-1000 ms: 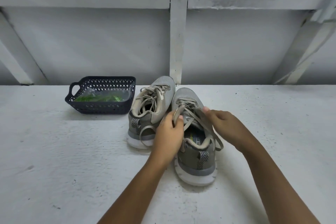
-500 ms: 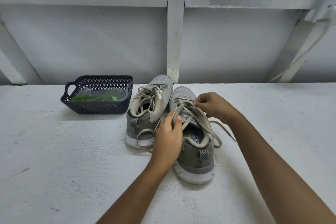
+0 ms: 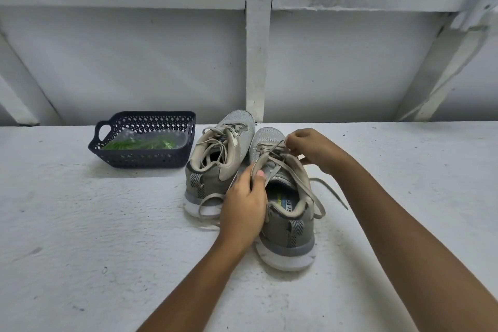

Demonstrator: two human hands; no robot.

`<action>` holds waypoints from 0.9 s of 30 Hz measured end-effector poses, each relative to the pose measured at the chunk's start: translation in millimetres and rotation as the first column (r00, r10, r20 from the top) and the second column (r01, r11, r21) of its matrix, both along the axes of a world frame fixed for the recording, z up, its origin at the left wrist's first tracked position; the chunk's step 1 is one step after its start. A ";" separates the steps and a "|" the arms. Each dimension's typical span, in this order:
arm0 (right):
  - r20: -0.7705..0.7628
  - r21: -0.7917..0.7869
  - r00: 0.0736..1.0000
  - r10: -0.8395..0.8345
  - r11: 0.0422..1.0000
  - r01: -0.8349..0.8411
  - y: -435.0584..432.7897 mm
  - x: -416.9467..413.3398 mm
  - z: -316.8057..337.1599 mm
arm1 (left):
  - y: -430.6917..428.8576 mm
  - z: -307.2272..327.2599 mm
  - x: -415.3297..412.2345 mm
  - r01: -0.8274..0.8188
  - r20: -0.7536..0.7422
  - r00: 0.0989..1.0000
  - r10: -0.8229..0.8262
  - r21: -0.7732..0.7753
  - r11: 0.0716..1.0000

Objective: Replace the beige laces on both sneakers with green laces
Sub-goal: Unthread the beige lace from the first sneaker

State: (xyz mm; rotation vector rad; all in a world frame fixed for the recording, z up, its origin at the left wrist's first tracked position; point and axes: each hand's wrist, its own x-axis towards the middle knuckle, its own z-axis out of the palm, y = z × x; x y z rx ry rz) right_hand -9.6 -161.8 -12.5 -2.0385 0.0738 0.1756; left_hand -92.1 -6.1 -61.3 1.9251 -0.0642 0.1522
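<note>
Two grey sneakers with beige laces stand side by side on the white surface, toes pointing away from me. My left hand [image 3: 244, 202] grips the left side of the right sneaker [image 3: 285, 221] near its collar. My right hand [image 3: 310, 147] pinches the beige lace [image 3: 310, 183] at the eyelets near that shoe's toe. One loose lace end trails off to the right on the surface. The left sneaker [image 3: 223, 151] sits untouched, its laces slack. Green laces [image 3: 140, 144] lie in a clear bag inside the dark basket [image 3: 142, 159].
The basket stands left of the shoes near the back wall. White wooden framing [image 3: 256, 48] rises right behind the shoes. The white textured surface [image 3: 94, 237] stretches wide on both sides and toward me.
My right hand has moved from the shoe's collar forward to the eyelets near the toe, drawing lace with it. A lace end now lies out to the right. My left hand stayed.
</note>
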 end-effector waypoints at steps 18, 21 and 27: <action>-0.043 0.023 0.997 -0.061 0.998 0.062 -8.4 -1.9 -0.6 | 17.4 23.6 7.6 0.250 -0.203 0.956 -0.210 0.197 0.948; -0.073 0.020 0.995 -0.068 0.997 0.070 -15.7 -5.8 -3.5 | 15.6 24.3 3.8 0.232 -0.212 0.957 -0.196 0.162 0.959; 0.036 -0.055 0.999 -0.009 0.998 0.011 -16.1 -8.5 -5.8 | 11.0 23.0 1.0 0.178 -0.221 0.963 -0.152 0.101 0.979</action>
